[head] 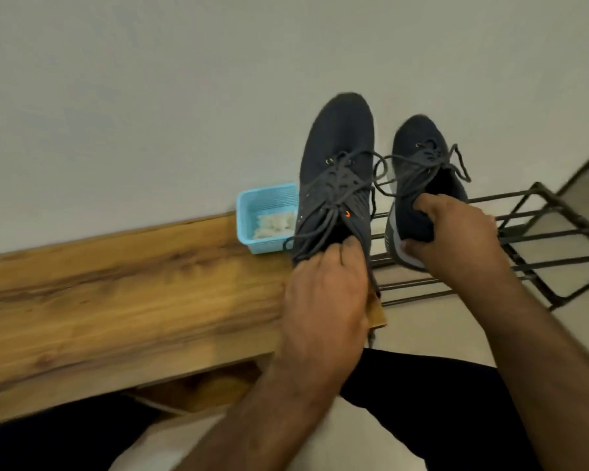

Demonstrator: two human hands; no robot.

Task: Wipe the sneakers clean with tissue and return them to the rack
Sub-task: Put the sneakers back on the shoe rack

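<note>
So each of the hands has one shoe right now: the left hand [320, 300] is curled into the heel opening of the bigger-looking dark navy knit lace-up sneaker [337, 164], and the right hand [456, 236] pinches the heel collar of the second dark navy sneaker with a pale grey sole edge [419, 175], fingers inside and thumb under the sole. Both shoes are held up in the air, toes pointing away from the person toward the plain wall, long axes roughly parallel, laces dangling loose. The black metal bar shoe rack [524, 239] sits right below and to the right, so the right-hand shoe is clearly the closer one to it; the left shoe hangs over the end of the wood-grain table [116, 300]. There's a small light blue plastic basket with white crumpled tissue [269, 219] on the table just left of the left shoe. The knit looks dark and pretty clean, though it's blurry, so I can't say whether the wiping is finished.
</note>
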